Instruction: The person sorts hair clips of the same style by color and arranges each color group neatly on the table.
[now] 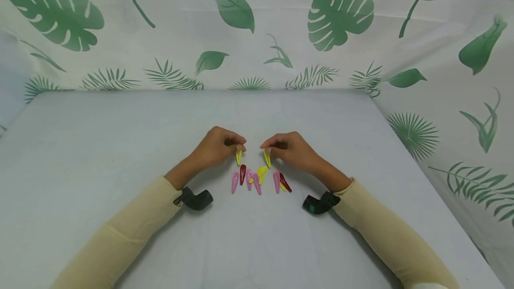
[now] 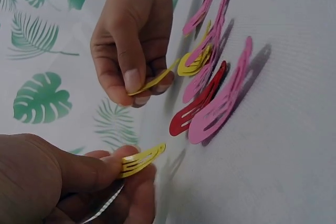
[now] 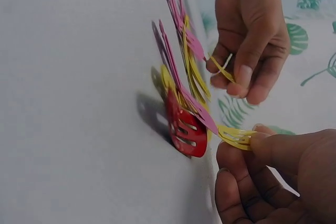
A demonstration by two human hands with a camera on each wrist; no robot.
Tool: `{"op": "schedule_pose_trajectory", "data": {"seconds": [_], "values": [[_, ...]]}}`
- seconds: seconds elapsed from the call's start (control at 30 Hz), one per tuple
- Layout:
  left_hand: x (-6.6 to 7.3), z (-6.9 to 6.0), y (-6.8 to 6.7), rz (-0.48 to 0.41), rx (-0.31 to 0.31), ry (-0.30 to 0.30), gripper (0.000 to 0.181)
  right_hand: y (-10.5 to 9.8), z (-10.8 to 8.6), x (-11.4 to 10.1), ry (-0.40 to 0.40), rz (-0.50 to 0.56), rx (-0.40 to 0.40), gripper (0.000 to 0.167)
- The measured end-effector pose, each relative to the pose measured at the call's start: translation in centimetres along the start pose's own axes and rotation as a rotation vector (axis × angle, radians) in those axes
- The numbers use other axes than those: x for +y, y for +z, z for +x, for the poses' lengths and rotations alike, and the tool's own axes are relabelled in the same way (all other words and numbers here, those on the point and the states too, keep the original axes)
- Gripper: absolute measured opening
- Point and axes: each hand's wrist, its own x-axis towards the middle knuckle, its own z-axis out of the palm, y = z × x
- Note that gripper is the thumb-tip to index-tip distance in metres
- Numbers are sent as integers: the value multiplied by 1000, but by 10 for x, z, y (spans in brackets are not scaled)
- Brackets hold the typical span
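Note:
My left hand (image 1: pixel 220 146) pinches a yellow snap hair clip (image 1: pixel 238 156) between thumb and fingers, its narrow end pointing down. Opposite it, my right hand (image 1: pixel 290 148) pinches another yellow hair clip (image 1: pixel 267 158). Both clips are held just above the table, apart from each other. In the left wrist view, a thin pale ridged strip (image 2: pixel 106 203) shows by my left fingers; what it is I cannot tell. Below the hands lie pink hair clips (image 1: pixel 234 182), a red clip (image 1: pixel 242 175) and a yellow clip (image 1: pixel 262 174). On the right, a second red clip (image 1: pixel 285 183) partly covers more yellow.
A white cloth covers the table (image 1: pixel 249 240). Behind and to the right hangs a white curtain (image 1: pixel 277 21) with green leaf prints. Black wrist cameras (image 1: pixel 196 200) sit by both sleeve cuffs, close to the table.

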Motion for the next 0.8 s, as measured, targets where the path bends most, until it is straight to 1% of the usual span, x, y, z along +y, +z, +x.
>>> {"op": "schedule_pose_trajectory", "data": {"seconds": [0.07, 0.2, 0.33, 0.37, 0.53, 0.57, 0.6, 0.67, 0.73, 0.8], "values": [[-1, 2, 0, -11, 13, -3, 19, 0, 2, 0, -3, 2, 12, 15], [-1, 5, -1, -54, 18, -3, 19, -1, 7, 1, -4, 9, 28, 15], [-1, 7, -1, -40, 29, 17, 20, -1, 13, 1, -5, 6, 42, 15], [-1, 7, -2, -34, 35, 18, 22, -2, 12, -4, -2, 4, 44, 15], [-1, 9, -2, -73, 70, -16, 28, -1, 17, -5, 2, 3, 50, 16], [-2, 10, -2, -83, 82, -20, 28, -2, 18, -6, 6, 0, 52, 16], [-2, 10, -2, -92, 93, -26, 28, -1, 21, 0, 8, 0, 56, 16], [-3, 11, -3, -100, 112, -33, 26, -1, 23, 0, 21, 2, 62, 16], [-3, 11, -4, -140, 120, -40, 24, -2, 24, 0, 29, 10, 69, 16], [-4, 12, -4, -189, 115, -47, 23, -2, 26, 0, 40, 19, 73, 16]]}}
